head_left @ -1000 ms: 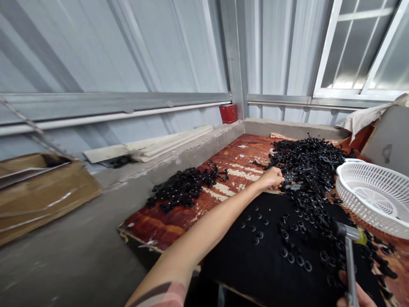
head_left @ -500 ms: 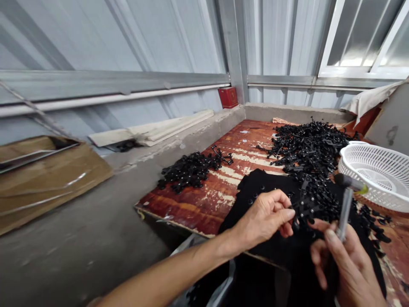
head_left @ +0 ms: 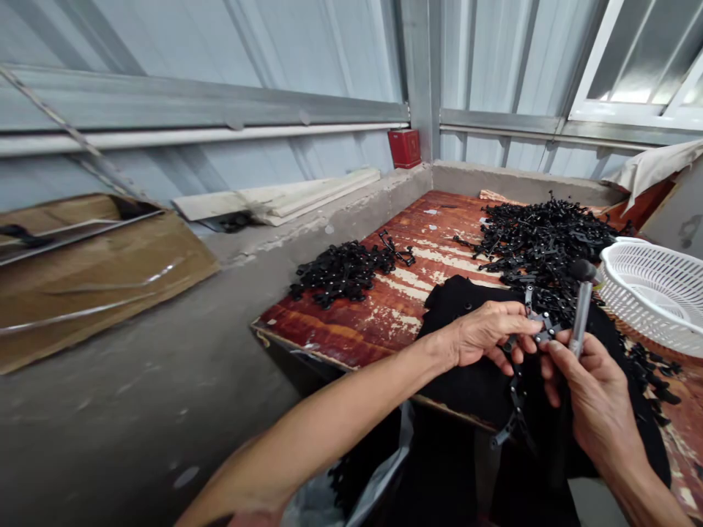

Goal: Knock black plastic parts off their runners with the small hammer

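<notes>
My left hand (head_left: 488, 337) pinches a chain of black jointed links (head_left: 545, 331) with shiny rivets. A loose length of it hangs below my fingers, down to the table's front edge. My right hand (head_left: 596, 384) grips a small hammer (head_left: 581, 311), its dark rounded head pointing up and its metal shaft rising between thumb and fingers. The fingertips of that same hand also meet the right end of the links. Beneath both hands a black cloth (head_left: 450, 304) covers the front of the worn red table (head_left: 324, 337).
A large heap of black linkage parts (head_left: 541, 234) lies at the back, with a smaller pile (head_left: 348, 274) to the left. At the right stands a white plastic basket (head_left: 653, 293). A cardboard box (head_left: 110, 282) and white boards (head_left: 307, 194) are at the left; a red tin (head_left: 405, 148) sits in the corner.
My hands have come closer together, and the jointed links now show raised between them with a length hanging down. The hammer stays in my right hand. The view has shifted slightly.
</notes>
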Demonstrator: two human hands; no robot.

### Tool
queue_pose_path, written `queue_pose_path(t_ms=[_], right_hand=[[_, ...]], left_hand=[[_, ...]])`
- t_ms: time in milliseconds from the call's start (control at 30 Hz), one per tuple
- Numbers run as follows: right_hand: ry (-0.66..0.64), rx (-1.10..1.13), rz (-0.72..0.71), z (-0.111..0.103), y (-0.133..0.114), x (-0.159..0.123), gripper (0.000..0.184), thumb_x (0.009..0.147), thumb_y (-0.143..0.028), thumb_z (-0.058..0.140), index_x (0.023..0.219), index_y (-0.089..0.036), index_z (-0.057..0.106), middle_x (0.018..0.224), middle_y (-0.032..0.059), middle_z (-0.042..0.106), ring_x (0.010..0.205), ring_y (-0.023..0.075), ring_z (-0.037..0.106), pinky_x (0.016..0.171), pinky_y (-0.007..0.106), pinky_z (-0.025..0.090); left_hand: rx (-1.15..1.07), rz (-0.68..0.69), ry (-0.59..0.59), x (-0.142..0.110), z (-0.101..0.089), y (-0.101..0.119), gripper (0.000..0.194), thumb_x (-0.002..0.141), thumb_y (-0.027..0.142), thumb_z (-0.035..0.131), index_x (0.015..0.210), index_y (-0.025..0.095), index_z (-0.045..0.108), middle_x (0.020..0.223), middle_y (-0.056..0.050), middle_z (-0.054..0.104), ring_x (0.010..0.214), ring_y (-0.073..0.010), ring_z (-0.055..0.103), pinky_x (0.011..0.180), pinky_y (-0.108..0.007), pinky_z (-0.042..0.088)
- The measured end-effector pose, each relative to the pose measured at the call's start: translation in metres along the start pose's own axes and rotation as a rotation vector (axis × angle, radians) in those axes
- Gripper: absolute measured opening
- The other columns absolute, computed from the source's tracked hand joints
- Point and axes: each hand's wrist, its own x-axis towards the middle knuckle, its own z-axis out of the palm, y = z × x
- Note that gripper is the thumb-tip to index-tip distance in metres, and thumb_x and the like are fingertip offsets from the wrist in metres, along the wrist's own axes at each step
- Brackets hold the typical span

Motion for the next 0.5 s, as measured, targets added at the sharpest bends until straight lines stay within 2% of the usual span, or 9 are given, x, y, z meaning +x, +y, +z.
queue_pose_path(t_ms=[100,300,400,500], right_hand=[[-0.028,-0.053,0.011,-0.008,-0.005,-0.004,0.027,0.085,-0.039,0.071,0.095,-0.021,0.054,0.059,-0.0044,0.056,0.041,0.0096,0.045,0.033,0.015,0.035],[-0.130,-0.167,0.056,-0.006,-0.008,-0.019,0.028,0.086,-0.044,0.068,0.095,-0.020,0.056,0.056,-0.0028,0.058,0.040,0.0107,0.047,0.033,0.016,0.037],[-0.186,-0.220,0.067,-0.006,-0.012,-0.019,0.031,0.086,-0.049,0.066,0.093,-0.020,0.057,0.053,-0.0026,0.056,0.037,0.0103,0.045,0.031,0.016,0.035],[-0.251,-0.288,0.076,-0.013,-0.015,-0.019,0.035,0.086,-0.052,0.064,0.096,-0.019,0.060,0.051,-0.0022,0.055,0.035,0.0100,0.044,0.030,0.015,0.034]], left_hand=[[-0.094,-0.022,0.015,0.001,0.006,0.002,0.036,0.068,0.043,0.072,0.085,0.016,0.056,0.072,0.000,0.058,0.052,-0.0072,0.052,0.042,-0.020,0.048],[-0.230,-0.013,0.175,-0.024,0.028,-0.020,0.042,0.060,0.042,0.078,0.084,0.016,0.056,0.067,0.003,0.054,0.053,-0.0075,0.052,0.041,-0.020,0.049],[-0.246,0.007,0.289,-0.044,0.021,-0.021,0.038,0.061,0.038,0.078,0.083,0.016,0.055,0.061,0.005,0.052,0.046,-0.0060,0.048,0.038,-0.017,0.044],[-0.277,0.013,0.426,-0.067,-0.002,-0.017,0.037,0.060,0.031,0.080,0.079,0.017,0.051,0.057,0.008,0.047,0.041,-0.0025,0.041,0.033,-0.011,0.029]])
